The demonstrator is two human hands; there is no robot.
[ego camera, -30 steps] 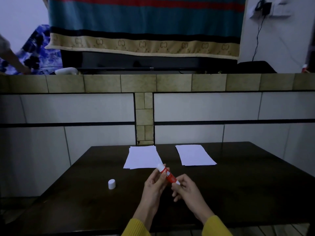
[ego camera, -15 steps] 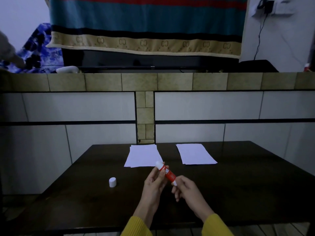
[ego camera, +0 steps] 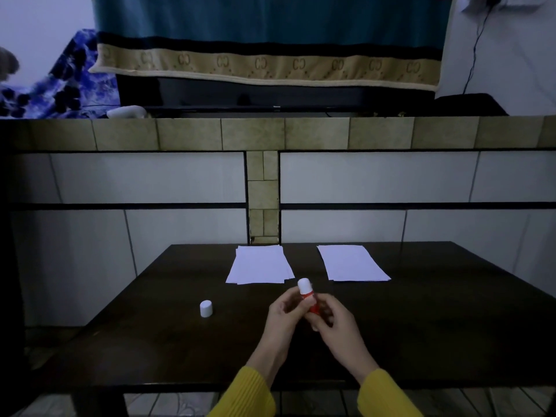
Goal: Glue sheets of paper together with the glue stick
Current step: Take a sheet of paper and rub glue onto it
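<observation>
A red glue stick (ego camera: 309,296) with its white glue end up stands nearly upright above the dark table (ego camera: 436,320). My left hand (ego camera: 284,314) grips its upper body and my right hand (ego camera: 335,322) holds its lower end; the base is hidden by fingers. The white cap (ego camera: 206,308) stands on the table to the left of my hands. Two stacks of white paper lie at the far edge: a left stack (ego camera: 258,264) and a right stack (ego camera: 350,263).
A tiled wall (ego camera: 376,176) rises right behind the table's far edge. Above it hangs a teal and beige cloth (ego camera: 270,64). The table's front edge runs just under my yellow sleeves.
The glue stick has swung from a slant to nearly upright between my hands. My right hand moved up and closer to my left. The camera tilted slightly down.
</observation>
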